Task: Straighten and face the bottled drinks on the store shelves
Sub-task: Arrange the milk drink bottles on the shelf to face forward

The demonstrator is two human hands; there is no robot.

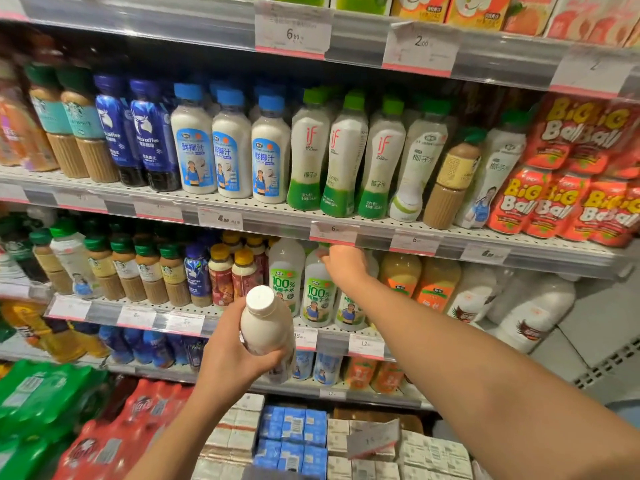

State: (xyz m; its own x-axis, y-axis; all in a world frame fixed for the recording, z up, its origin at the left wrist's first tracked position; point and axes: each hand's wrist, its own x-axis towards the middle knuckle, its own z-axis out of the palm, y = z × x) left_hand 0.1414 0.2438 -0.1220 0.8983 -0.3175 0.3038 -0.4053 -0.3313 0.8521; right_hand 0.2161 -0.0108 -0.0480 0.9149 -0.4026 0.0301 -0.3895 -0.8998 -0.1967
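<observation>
The left hand (pixel 239 351) is gripping a white bottle (pixel 266 327) with a white cap, fingers curled round its body, holding it tilted in front of the shelves. The right hand (pixel 344 263) is reaching up and forward past it, fingers closing on the top of a coconut water bottle (pixel 318 292) whose green label is reading "100%"; a twin (pixel 285 275) is standing just left of that hand. Right of the right hand, orange juice bottles (pixel 401 275) and white bottles with a dark winged logo (pixel 533 313) are standing in rows. Above the right hand, green-capped bottles marked "if" (pixel 343 154) are facing out, beside blue-capped white ones (pixel 232 147) and dark blue "coffee" bottles (pixel 152 133); farther right, red "BiG Ball" packs (pixel 575 168) are stacking up. Price tags on the grey perforated metal shelf edge (pixel 277 221) are showing "4.80" and "6"; higher ones show "6.80" and "2.00". Below the left hand, cartons (pixel 294 427) and shrink-wrapped green and red packs (pixel 52 393) are sitting low.
</observation>
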